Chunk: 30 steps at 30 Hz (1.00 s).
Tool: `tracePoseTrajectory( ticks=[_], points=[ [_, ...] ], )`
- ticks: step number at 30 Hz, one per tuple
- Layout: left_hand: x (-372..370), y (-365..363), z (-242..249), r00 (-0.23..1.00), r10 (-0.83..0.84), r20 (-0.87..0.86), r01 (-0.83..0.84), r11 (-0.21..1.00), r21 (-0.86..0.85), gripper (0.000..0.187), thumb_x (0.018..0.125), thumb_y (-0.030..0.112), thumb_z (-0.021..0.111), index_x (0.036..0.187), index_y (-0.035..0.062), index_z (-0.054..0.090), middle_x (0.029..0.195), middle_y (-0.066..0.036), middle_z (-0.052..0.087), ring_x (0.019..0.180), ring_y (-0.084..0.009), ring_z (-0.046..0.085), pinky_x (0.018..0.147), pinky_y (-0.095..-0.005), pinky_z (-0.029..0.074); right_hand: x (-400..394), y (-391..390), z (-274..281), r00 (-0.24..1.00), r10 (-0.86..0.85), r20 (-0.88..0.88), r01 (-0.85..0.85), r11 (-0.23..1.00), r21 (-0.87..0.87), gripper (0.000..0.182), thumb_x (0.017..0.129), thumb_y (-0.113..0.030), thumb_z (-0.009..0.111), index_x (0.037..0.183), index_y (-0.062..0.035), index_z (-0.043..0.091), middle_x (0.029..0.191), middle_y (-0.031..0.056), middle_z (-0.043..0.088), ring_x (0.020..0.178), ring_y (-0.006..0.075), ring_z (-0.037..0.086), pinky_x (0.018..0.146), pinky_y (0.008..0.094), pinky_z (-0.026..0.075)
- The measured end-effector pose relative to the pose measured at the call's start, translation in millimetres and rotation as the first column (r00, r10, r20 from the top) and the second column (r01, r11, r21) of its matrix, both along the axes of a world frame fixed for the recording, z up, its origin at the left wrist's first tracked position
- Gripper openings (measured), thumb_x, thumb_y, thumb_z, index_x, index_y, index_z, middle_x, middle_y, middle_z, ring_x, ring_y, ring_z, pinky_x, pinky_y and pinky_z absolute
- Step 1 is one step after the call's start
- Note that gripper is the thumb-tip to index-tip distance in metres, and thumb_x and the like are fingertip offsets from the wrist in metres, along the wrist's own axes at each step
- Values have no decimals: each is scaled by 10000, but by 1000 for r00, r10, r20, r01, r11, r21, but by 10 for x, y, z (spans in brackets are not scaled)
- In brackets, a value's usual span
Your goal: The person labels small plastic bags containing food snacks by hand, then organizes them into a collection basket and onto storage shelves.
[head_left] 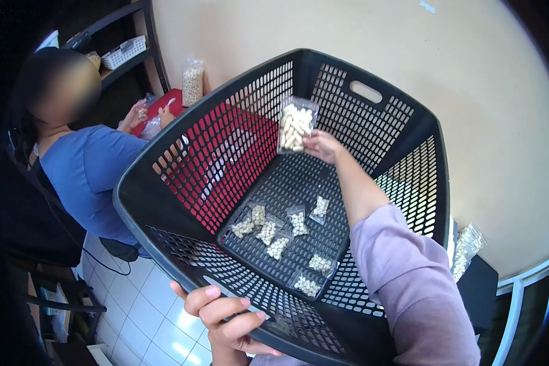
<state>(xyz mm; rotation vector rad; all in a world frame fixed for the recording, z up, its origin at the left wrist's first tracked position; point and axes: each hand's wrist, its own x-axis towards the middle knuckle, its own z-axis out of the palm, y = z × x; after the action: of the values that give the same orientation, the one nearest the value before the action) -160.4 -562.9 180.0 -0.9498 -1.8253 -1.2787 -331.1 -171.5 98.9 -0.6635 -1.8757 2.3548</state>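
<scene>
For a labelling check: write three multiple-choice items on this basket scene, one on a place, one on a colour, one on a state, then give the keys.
1. Where do the small packets lie?
A. on the basket's floor
B. on the tiled floor
C. on the shelf

2. What colour is the basket?
A. white
B. black
C. yellow

3. What is the right hand doing?
A. resting flat and empty
B. gripping the basket's rim
C. holding up a clear packet

Keys:
1 A: the packets sit on the perforated bottom.
2 B: its mesh walls and rim are black.
3 C: the fingers pinch a packet of pale pieces, while the left hand grips the near rim.
</scene>
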Motion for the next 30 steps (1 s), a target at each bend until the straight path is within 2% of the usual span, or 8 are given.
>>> tracePoseTrajectory(
  ticks=[3,6,13,17,22,25,27,30],
  points=[
    [-22,-21,23,1000,-22,-2,22,998,-55,470,582,716,517,695,261,493,769,49,443,986,-208,359,1032,-492,21,-60,132,834,985,96,-144,-92,995,35,263,738,-49,605,978,-86,506,971,38,578,919,176,551,857,341,416],
    [-74,-22,2,989,50,-136,-67,990,-121,602,673,760,325,775,177,435,808,-40,446,1025,-273,390,1001,-516,106,14,376,1751,917,172,-361,-136,983,122,320,753,-73,600,1047,-58,476,972,44,566,932,171,542,833,319,435],
    [-156,142,-40,955,119,-271,-107,992,60,667,739,717,249,913,106,453,960,-125,484,1118,-328,375,1008,-514,136,1345,513,3350,666,69,-743,243,922,303,367,856,-83,462,1196,4,358,1159,128,445,1061,218,470,904,361,417],
    [-205,107,-96,913,226,-339,-228,973,35,699,804,629,198,1135,53,414,1217,-202,408,1207,-354,297,1014,-504,171,2345,702,3175,535,64,-842,379,873,307,285,851,-89,476,1116,-3,416,1134,113,454,1003,194,495,889,348,426],
    [646,272,-164,914,286,-286,-123,870,477,638,793,549,299,1110,7,410,1201,-262,356,1107,-360,389,935,-490,295,3559,1290,2246,513,117,-851,253,926,280,296,812,-109,543,1083,-45,442,1036,56,527,1015,185,493,913,384,390],
    [1451,825,-187,734,15,-679,500,664,555,253,822,322,511,1016,169,458,955,-49,464,881,-184,455,801,-371,401,4227,915,1493,590,-176,-788,382,921,80,241,794,-63,567,1015,-38,471,974,58,548,952,167,531,832,344,454],
    [1680,1248,-381,599,-234,-766,669,672,318,649,787,568,318,1056,-15,412,1023,-215,427,895,-278,468,766,-371,405,4610,819,939,662,-201,-722,468,863,189,246,781,-27,577,1004,-28,475,933,51,567,900,151,551,781,304,471],
    [2143,2280,-511,824,-553,125,479,796,369,785,700,625,486,1151,1,337,1103,-183,414,1014,-272,435,794,-345,406,5101,654,205,781,-329,-531,547,771,326,213,749,-33,630,915,-22,497,799,11,569,700,51,525,626,194,434]
  ],
)
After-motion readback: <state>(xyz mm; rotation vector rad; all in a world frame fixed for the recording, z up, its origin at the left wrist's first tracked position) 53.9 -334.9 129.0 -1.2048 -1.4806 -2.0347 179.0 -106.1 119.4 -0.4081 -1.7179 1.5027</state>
